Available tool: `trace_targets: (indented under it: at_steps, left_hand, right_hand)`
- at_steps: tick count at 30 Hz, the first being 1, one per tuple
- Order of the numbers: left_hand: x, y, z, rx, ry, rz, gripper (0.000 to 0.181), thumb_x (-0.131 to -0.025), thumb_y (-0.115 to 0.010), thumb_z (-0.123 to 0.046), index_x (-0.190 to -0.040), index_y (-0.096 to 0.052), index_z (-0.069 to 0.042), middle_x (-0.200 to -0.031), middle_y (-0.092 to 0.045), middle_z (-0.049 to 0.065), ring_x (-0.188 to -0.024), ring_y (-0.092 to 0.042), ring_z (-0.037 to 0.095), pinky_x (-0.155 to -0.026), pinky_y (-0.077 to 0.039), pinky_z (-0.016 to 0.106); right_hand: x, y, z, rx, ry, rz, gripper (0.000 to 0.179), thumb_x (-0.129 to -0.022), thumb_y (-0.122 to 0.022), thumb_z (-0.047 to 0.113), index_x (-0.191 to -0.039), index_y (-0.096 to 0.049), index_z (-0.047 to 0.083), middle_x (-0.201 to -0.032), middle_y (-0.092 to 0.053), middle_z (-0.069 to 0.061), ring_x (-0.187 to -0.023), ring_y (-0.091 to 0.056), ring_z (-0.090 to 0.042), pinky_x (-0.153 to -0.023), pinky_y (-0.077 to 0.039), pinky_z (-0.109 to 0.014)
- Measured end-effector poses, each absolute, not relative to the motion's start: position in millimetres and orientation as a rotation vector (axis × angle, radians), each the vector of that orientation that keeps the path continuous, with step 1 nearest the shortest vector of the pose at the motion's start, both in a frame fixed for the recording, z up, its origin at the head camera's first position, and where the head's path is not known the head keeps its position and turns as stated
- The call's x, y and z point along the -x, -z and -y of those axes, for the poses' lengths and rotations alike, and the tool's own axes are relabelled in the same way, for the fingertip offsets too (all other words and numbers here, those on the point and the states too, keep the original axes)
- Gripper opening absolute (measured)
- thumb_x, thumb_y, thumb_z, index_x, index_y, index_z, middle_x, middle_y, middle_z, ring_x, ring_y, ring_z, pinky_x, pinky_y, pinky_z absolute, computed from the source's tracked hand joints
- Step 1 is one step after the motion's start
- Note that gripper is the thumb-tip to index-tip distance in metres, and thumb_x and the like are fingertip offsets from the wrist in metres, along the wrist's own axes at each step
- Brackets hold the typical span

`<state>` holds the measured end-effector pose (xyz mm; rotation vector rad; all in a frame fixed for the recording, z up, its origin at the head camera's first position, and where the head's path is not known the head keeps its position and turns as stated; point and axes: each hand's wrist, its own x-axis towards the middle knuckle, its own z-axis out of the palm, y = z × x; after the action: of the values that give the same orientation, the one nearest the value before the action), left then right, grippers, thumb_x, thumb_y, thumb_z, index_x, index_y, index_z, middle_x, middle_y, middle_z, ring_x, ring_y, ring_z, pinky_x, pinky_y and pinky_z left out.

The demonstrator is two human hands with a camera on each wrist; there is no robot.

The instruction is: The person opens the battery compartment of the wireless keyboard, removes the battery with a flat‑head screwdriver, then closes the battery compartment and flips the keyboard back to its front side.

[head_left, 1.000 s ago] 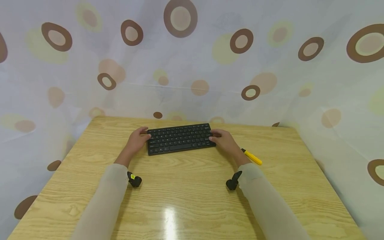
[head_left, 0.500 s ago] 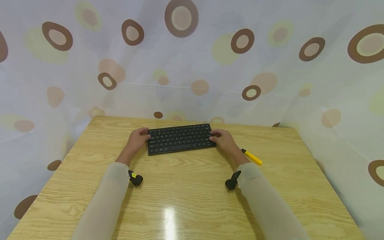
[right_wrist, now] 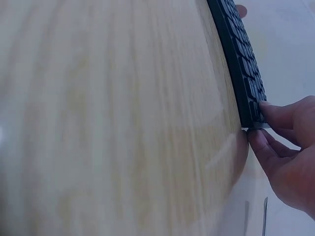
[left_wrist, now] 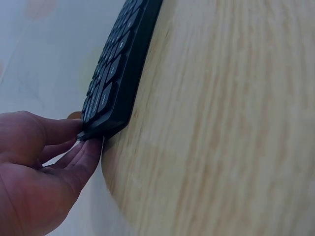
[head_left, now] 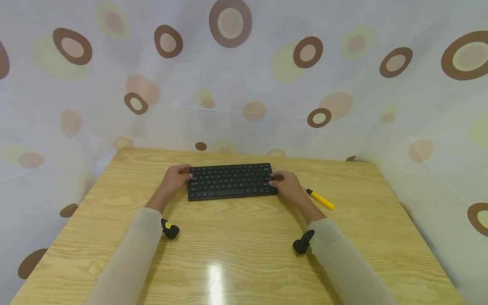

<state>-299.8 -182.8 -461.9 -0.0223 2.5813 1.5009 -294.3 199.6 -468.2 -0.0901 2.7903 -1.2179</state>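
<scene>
A black keyboard (head_left: 232, 181) lies near the back of the wooden table, almost square to its back edge in the head view. At its left end my left hand (head_left: 175, 180) pinches the short side, thumb on top and fingers beneath; the left wrist view shows this grip on the keyboard's corner (left_wrist: 106, 110). On the opposite end, my right hand (head_left: 289, 186) holds the other short side the same way. In the right wrist view the thumb (right_wrist: 280, 115) sits on the top face by the keys, with fingertips under the edge.
A screwdriver (head_left: 320, 199) with a yellow handle and black collar lies right of my right hand, its metal shaft pointing toward that hand. A patterned cloth (head_left: 244, 84) hangs behind the wooden table (head_left: 236, 237). Small black cameras (head_left: 171, 231) sit on both wrists.
The keyboard's right end has come toward me with my right hand, so its slant has lessened. More of the screwdriver's shaft shows. My left hand has shifted only slightly.
</scene>
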Motion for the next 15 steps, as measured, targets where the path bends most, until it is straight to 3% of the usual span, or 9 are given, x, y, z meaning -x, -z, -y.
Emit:
trace_targets:
  at_steps: [15]
  left_hand:
    - [284, 460, 171, -0.038, -1.42, -2.601, 0.047, -0.102, -0.053, -0.009, -0.147, -0.046, 0.005, -0.142, -0.053, 0.027, -0.134, -0.052, 0.038, -0.112, -0.043, 0.047]
  right_hand:
    - [261, 466, -212, 0.009, 1.169, -2.819, 0.032, -0.098, -0.067, 0.015, -0.127, -0.065, 0.003, -0.127, -0.063, -0.019, -0.117, -0.058, -0.033, -0.101, -0.048, -0.049]
